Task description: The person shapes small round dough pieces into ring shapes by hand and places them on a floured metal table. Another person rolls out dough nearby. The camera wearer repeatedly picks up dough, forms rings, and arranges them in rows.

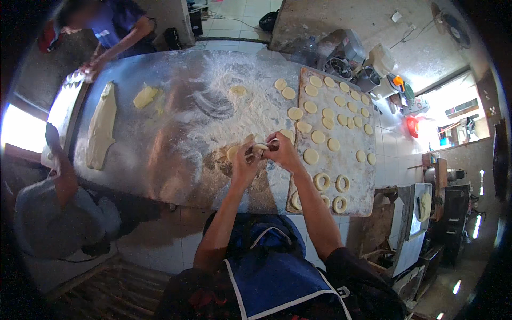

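My left hand and my right hand meet over the floury middle of the metal table, their fingers closed on a small pale piece of dough. Beneath and beside them lie loose flour and a few flat dough rounds. Just right of my hands is a dusty board bearing several rows of dough rounds, with dough rings near its front edge.
Two co-workers are at the table's left end. A long dough roll and a yellowish lump lie there. Buckets and containers stand behind the board. A metal tray sits at right.
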The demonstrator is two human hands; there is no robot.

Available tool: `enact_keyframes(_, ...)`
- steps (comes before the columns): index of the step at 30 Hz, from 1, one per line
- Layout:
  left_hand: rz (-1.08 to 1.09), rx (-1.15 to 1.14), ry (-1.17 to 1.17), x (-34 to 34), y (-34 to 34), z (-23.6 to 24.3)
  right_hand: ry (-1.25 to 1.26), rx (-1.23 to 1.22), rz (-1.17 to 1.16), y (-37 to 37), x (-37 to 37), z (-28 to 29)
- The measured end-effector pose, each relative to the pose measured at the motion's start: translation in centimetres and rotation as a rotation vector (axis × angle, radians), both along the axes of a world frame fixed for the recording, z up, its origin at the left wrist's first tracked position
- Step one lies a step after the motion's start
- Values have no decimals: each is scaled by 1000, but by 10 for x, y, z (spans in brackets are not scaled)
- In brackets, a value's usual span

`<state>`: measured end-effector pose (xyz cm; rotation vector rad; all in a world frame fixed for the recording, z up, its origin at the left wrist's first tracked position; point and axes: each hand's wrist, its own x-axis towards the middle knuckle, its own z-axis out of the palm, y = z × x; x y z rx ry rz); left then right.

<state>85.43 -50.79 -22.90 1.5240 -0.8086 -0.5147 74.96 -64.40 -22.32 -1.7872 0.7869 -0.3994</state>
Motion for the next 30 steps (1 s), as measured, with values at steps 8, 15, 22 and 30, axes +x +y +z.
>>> enact_keyframes(8,-196,-50,662,-26,-22,-21,-197,121,-102,38,-45,23)
enact_keyframes(15,-762,-98,665,-46,-26,15,-681,822,-482,27,-91,18)
enact_keyframes(22,-564,-232,407,-115,-60,33,-690,434,-480,29,-145,35)
enact_keyframes(30,-376,-89,687,-214,-85,21,-339,308,-736,19,-213,41)
